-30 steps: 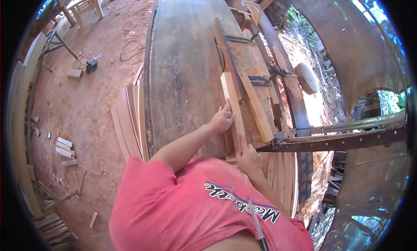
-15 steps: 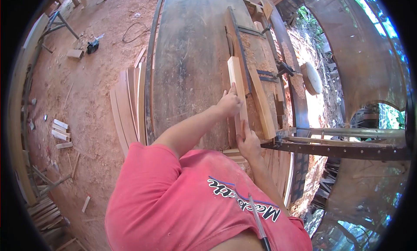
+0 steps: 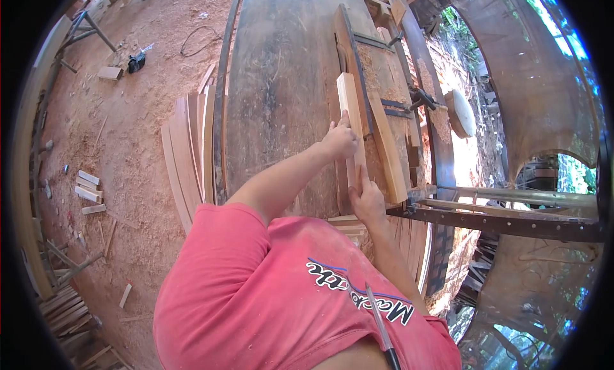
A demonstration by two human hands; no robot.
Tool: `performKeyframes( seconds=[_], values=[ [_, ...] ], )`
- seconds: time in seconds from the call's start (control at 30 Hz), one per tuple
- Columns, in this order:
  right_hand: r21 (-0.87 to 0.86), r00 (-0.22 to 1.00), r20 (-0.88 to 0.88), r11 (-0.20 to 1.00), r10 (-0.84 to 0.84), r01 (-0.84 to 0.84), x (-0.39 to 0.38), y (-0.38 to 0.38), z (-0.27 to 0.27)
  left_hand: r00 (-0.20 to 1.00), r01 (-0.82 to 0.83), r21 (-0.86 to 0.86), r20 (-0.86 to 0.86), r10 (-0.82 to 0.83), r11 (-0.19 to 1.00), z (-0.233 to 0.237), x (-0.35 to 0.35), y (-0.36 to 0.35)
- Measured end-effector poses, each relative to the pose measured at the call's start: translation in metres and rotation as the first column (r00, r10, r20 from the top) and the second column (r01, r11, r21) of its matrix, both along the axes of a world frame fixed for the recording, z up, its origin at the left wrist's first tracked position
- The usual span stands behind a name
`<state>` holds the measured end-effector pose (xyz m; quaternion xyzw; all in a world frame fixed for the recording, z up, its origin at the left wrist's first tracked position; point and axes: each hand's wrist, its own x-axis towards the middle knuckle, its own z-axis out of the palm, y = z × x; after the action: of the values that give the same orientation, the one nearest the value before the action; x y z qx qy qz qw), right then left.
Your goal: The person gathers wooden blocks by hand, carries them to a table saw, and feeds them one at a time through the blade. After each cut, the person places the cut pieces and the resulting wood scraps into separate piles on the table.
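Note:
A pale wooden strip (image 3: 347,92) lies lengthwise on the dusty machine table (image 3: 275,69), beside a wooden fence with a dark metal edge (image 3: 358,69). My left hand (image 3: 340,141) is on the strip about midway, its index finger stretched along the top and its other fingers curled at the side. Nearer to me, my right hand (image 3: 369,202) grips the strip's near end, with thumb and fingers pointing forward along it. Part of the strip is hidden beneath both hands. Just right of it, a second wooden piece (image 3: 387,156) lies at a slight angle.
Long reddish boards (image 3: 185,152) lean along the table's left side. Black clamps (image 3: 421,100) are fixed at the right. A dark metal rail (image 3: 505,223) juts out to the right. Small wood offcuts (image 3: 88,186) lie on the sawdust-covered floor. A pen (image 3: 382,325) hangs at the red shirt.
The strip and both hands have slid slightly forward, away from my body, along the fence. Both hands keep their places on the strip.

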<state>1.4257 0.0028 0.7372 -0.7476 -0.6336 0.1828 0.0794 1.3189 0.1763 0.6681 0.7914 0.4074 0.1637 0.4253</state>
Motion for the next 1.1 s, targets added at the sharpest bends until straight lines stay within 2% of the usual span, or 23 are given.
performKeyframes(
  seconds=[0.07, 0.3, 0.37, 0.57, 0.7, 0.77, 0.83, 0.87, 0.9, 0.97, 1.03, 1.1],
  values=[
    [-0.073, 0.999, -0.026, 0.996, -0.048, 0.046, -0.003, 0.003, 0.007, 1.000, 0.000, 0.005, 0.001, 0.000, 1.000, -0.001, 0.000, 0.001],
    [-0.062, 0.999, -0.021, 0.998, -0.027, 0.026, 0.001, 0.007, -0.001, 1.000, -0.023, 0.009, 0.004, 0.023, 1.000, -0.004, 0.002, 0.005],
    [0.000, 1.000, -0.008, 1.000, 0.004, -0.004, 0.003, 0.007, -0.005, 1.000, -0.030, 0.011, 0.006, 0.030, 0.999, -0.003, 0.002, 0.006],
    [-0.031, 0.999, -0.010, 0.999, -0.036, 0.035, 0.000, 0.009, 0.006, 0.999, -0.031, -0.005, 0.029, 0.031, 0.999, -0.003, -0.005, 0.012],
    [0.067, 0.996, -0.040, 0.995, -0.077, 0.080, -0.005, 0.016, 0.049, 0.990, 0.015, 0.050, 0.136, -0.021, 0.999, 0.000, -0.016, 0.022],
    [0.182, 0.992, -0.094, 0.978, -0.089, 0.105, -0.006, 0.026, 0.076, 0.983, 0.036, 0.071, 0.175, -0.048, 0.997, 0.000, -0.017, 0.030],
    [0.204, 0.995, -0.053, 0.975, -0.081, 0.091, 0.002, 0.038, 0.095, 0.950, 0.011, 0.082, 0.309, -0.036, 0.997, 0.011, -0.022, 0.035],
    [0.245, 0.995, -0.047, 0.965, -0.086, 0.095, 0.002, 0.046, 0.106, 0.907, -0.061, 0.028, 0.419, 0.044, 0.998, 0.012, -0.017, 0.037],
    [0.286, 0.995, -0.042, 0.953, -0.089, 0.097, 0.003, 0.055, 0.115, 0.905, -0.069, 0.022, 0.421, 0.054, 0.997, 0.014, -0.015, 0.041],
    [0.265, 0.993, -0.049, 0.957, -0.106, 0.115, 0.005, 0.072, 0.131, 0.919, -0.063, 0.100, 0.394, 0.019, 0.993, 0.021, -0.015, 0.049],
    [0.294, 0.987, -0.095, 0.944, -0.128, 0.151, -0.004, 0.091, 0.155, 0.937, -0.044, 0.034, 0.347, 0.029, 0.998, 0.032, -0.016, 0.056],
    [0.318, 0.989, -0.070, 0.937, -0.127, 0.142, -0.001, 0.112, 0.165, 0.882, -0.106, -0.051, 0.457, 0.118, 0.993, 0.033, -0.008, 0.065]
  ],
)
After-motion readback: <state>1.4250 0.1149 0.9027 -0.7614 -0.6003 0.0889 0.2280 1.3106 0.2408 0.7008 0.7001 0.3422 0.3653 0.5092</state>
